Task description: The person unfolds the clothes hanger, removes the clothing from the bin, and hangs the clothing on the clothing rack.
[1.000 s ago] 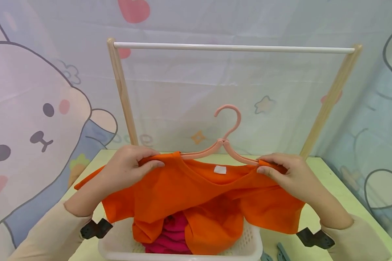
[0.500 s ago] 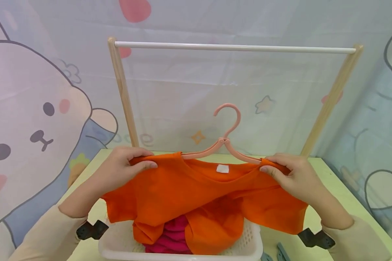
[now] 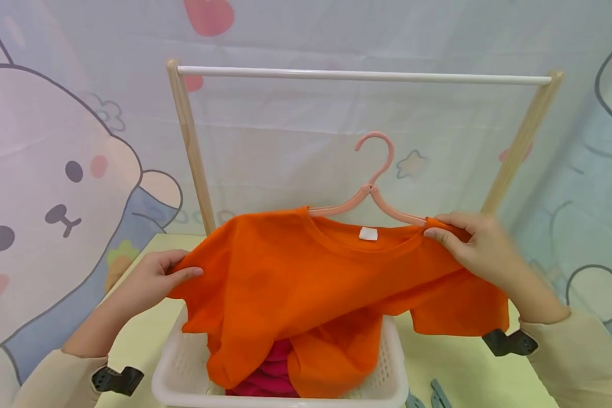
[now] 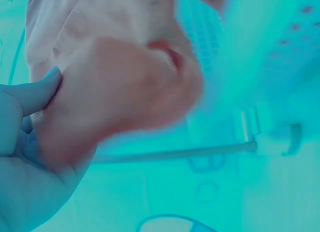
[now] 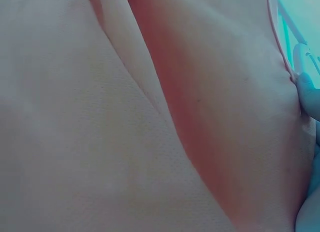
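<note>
An orange T-shirt (image 3: 285, 272) hangs spread between both hands, its lower part bunched in the white basket. A pink clothes hanger (image 3: 382, 164) sits inside its neckline, hook upward, arm ends hidden under the shoulders. My left hand (image 3: 150, 280) pinches the sleeve on the left between thumb and fingers; in the left wrist view the sleeve cloth (image 4: 115, 86) trails from that grip. My right hand (image 3: 481, 246) grips the right shoulder, through the cloth where the hanger's arm enters. The shirt fills most of the right wrist view, with the right thumb (image 5: 307, 94) at its edge.
A white basket (image 3: 183, 391) with magenta cloth (image 3: 270, 377) stands on the pale table (image 3: 459, 368). Behind rises a rack with a white rail (image 3: 362, 74) and wooden posts (image 3: 190, 141). Grey-green pieces (image 3: 438, 394) lie right of the basket.
Shirt and hanger have risen and shifted right with the right hand. My left hand has moved from the left shoulder down and outward to the sleeve.
</note>
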Tool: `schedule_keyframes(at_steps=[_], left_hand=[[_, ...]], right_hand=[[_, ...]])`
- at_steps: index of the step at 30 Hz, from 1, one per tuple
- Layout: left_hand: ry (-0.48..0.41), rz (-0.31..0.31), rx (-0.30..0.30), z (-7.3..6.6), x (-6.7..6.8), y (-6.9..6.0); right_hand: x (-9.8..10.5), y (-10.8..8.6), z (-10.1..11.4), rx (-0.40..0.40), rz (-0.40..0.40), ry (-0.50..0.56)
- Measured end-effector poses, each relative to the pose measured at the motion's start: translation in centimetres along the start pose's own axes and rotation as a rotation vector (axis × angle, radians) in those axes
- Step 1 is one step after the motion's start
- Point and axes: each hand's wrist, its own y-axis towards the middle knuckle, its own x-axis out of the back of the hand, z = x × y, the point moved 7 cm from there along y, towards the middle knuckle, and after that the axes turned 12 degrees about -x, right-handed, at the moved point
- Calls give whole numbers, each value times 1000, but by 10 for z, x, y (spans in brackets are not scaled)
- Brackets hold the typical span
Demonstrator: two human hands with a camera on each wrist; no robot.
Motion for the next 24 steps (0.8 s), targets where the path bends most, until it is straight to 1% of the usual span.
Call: schedule_keyframes(at_steps=[3,6,10,14,17,21,24], left_hand=[[-5,-9,-24,7,0,-10],[-37,-28,-64,12,-2,-19],[-67,-54,-71,16,-7,-30],[-27,-65,-46,20,-14,-41],[3,-64,-19,23,-18,-50],[2,-65,27,29,-20,-62],[-16,-74,55,34,-20,-72]], right_hand=[[6,9,-4,4,-28,-18],[13,19,-6,-6,-48,-57],[19,31,-7,-17,-58,-93],[24,41,-10,-56,-66,-134],[30,50,-14,-96,-91,-161],[41,62,-19,-142,-140,-181],[48,70,-24,-191,-156,-199]])
